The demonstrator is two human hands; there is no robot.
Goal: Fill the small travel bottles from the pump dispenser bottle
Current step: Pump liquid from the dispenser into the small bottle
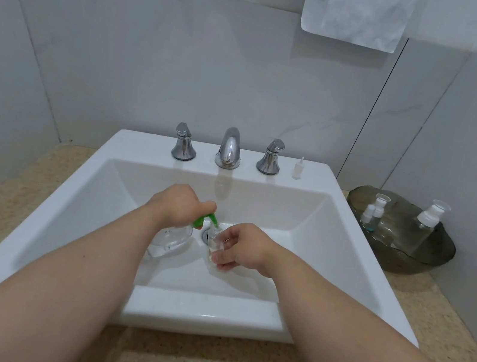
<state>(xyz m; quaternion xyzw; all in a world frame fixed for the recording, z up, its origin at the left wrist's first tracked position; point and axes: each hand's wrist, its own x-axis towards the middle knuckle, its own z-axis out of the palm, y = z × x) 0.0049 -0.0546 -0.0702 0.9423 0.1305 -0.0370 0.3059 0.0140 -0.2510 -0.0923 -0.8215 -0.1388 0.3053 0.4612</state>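
Note:
Over the white sink (345, 230), my left hand (178, 202) presses down on the green pump head of a clear dispenser bottle (172, 237). The green spout points into the neck of a small clear travel bottle (214, 240), which my right hand (243, 248) holds upright just right of the drain. A loose white cap with a thin tip (297, 168) stands on the sink ledge right of the taps. More travel bottles (375, 211) and a larger spray bottle (425, 225) sit in a dark bowl (406, 262) at the right.
A chrome faucet (230, 148) with two handles (184, 146) (271, 158) stands at the sink's back ledge. Beige stone counter (8, 189) surrounds the basin. White towels (357, 11) hang on the wall above.

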